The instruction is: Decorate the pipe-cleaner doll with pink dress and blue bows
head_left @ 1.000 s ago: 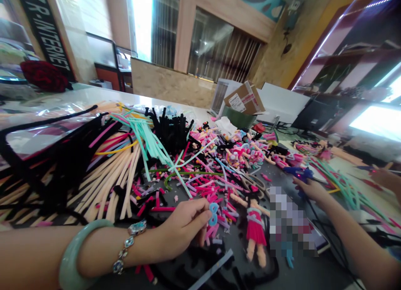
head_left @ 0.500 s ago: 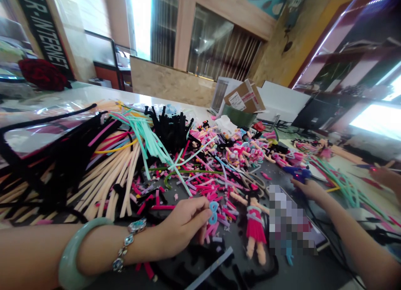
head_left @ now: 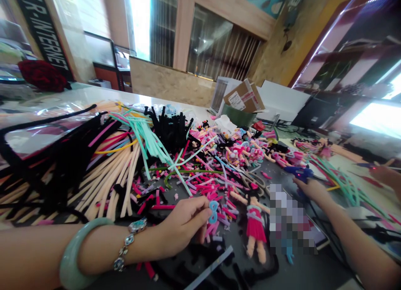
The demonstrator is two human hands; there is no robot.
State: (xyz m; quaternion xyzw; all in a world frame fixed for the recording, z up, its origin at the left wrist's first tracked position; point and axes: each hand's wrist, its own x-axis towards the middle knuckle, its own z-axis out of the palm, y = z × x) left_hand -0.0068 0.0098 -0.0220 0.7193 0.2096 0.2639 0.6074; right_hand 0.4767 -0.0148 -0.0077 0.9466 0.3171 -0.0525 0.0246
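My left hand pinches a small light-blue loop of fuzzy stem, bent into a figure eight, between thumb and fingertips. My right hand is wrapped round a blue hot glue gun, whose nozzle points left and whose small red light is lit. The two hands are well apart. Between them a fuzzy-stem doll in a pink skirt lies face-up on the dark table. A phone-like device, partly blurred out by blocks, lies just below my right hand.
Bundles of beige stems, black stems and mint stems cover the left side. Short pink pieces are scattered centrally; finished dolls pile behind. A co-worker's hand holds another glue gun at far right. A cardboard box stands behind.
My right hand and the glue gun have shifted very slightly to the right. My left hand keeps its pinch on the blue loop, almost still.
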